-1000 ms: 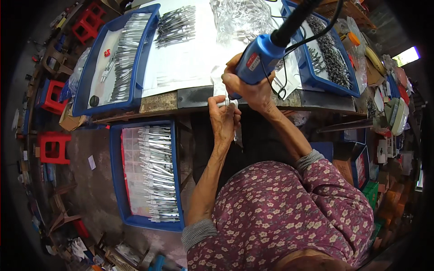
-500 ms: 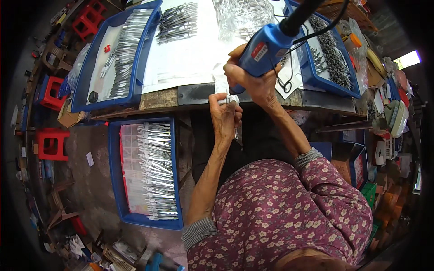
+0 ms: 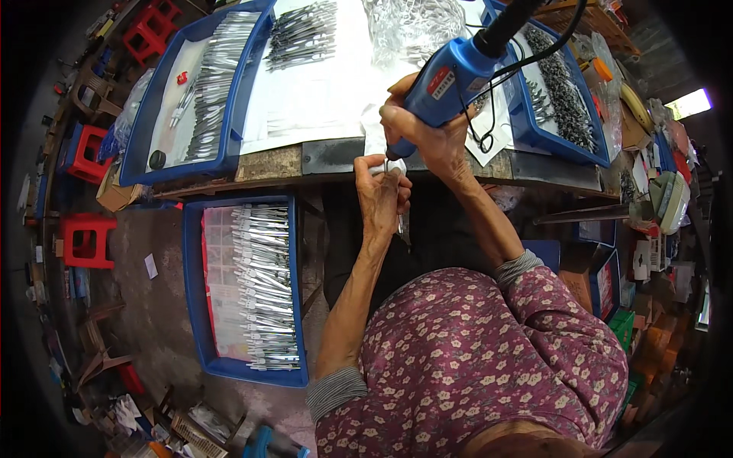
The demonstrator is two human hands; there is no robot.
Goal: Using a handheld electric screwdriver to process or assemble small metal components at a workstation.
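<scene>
A blue electric screwdriver [image 3: 450, 82] slants down from the upper right, its black cable end at the top. My right hand [image 3: 437, 149] is wrapped round its lower body. The tool's nose points down at the table's front edge, just above my left fingertips. My left hand [image 3: 379, 200] is closed in a pinch on a thin metal part [image 3: 401, 223], whose narrow end sticks out below the fingers. Most of that part is hidden by the fingers. Under it at the edge lies a whitish cloth or paper [image 3: 374, 141].
Blue trays of metal parts stand on the table at left [image 3: 235, 130] and right [image 3: 584, 156]. Another blue tray [image 3: 191, 305] sits lower left. Between lie a row of dark metal parts [image 3: 303, 34] and a clear bag [image 3: 416, 27]. Red stools [image 3: 88, 240] stand at far left.
The screwdriver's nose has shifted slightly, and a thin bit now shows beneath it. Both hands stay in nearly the same place with the same grips.
</scene>
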